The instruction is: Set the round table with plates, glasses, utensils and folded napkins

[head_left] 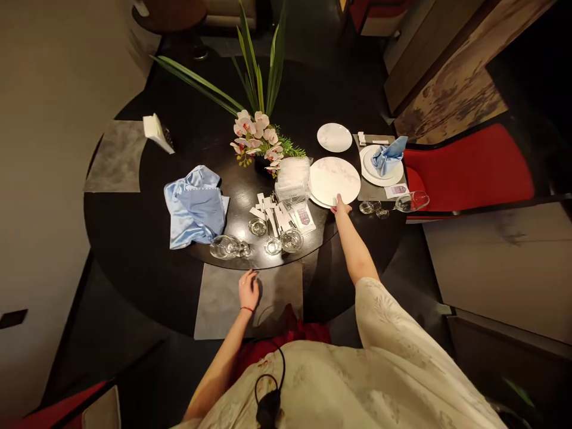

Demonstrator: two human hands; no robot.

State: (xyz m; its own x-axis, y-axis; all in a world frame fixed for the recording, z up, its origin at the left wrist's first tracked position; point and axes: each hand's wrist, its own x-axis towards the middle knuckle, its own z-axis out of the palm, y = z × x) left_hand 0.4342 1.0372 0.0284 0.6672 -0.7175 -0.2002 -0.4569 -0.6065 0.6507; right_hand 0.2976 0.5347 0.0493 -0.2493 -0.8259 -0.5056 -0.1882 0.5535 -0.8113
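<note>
On the round black table (120, 250), the stacked white plates (334, 181) lie directly at the right hand (341, 206), its fingers gripping their near rim, while the left hand (248, 291) rests loosely curled and empty on a grey placemat (279, 298), farther off.

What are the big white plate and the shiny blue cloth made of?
The large round white plate looks like glazed ceramic: smooth, glossy, faintly veined. The crumpled light-blue napkin looks like satin, shining along its soft folds, though its fibre can't be told.
</note>
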